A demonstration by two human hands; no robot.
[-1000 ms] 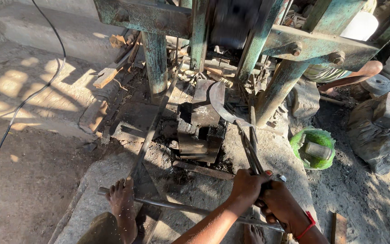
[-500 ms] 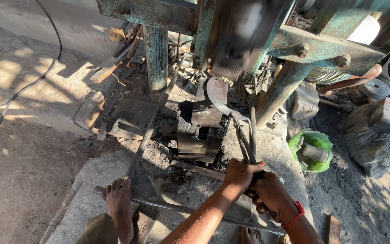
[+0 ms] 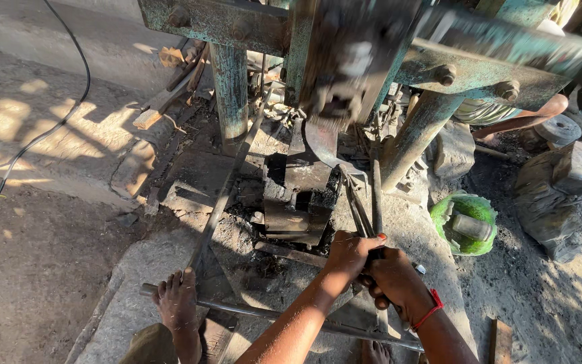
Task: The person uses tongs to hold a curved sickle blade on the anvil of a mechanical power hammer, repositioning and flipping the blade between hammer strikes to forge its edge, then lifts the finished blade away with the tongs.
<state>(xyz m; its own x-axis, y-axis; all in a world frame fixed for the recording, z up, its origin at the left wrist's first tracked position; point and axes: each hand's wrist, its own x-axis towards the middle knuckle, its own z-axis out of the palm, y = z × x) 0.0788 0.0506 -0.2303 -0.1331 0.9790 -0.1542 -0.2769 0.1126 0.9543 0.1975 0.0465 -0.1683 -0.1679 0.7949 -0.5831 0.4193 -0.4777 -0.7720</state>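
Both hands are gripping the long tongs [image 3: 357,210] low down near the camera: the left hand [image 3: 349,253] is wrapping its fingers tight round the handles, and the right hand [image 3: 393,282], the one with a red band at the wrist, is clamping on just beside it, touching it. The tongs are reaching away towards the far side, and their tips are pinching a curved, flat grey blade piece [image 3: 322,140] that is lying over the dark anvil block [image 3: 299,202] right under the power hammer's ram [image 3: 345,74]. That ram is showing as a blur, so it looks to be moving.

Here is the worry: if the grip on the handles is slackening, the blade piece could be twisting or jumping out from under a blow and flying back towards the hands. If it is sitting off the centre of the block, a strike could be kicking the tongs sideways. And look at the bare foot [image 3: 175,303] resting on the long treadle bar [image 3: 271,315] near the left: extra weight there could be bringing the ram down before the metal is settled. The hands themselves are well apart from the ram.
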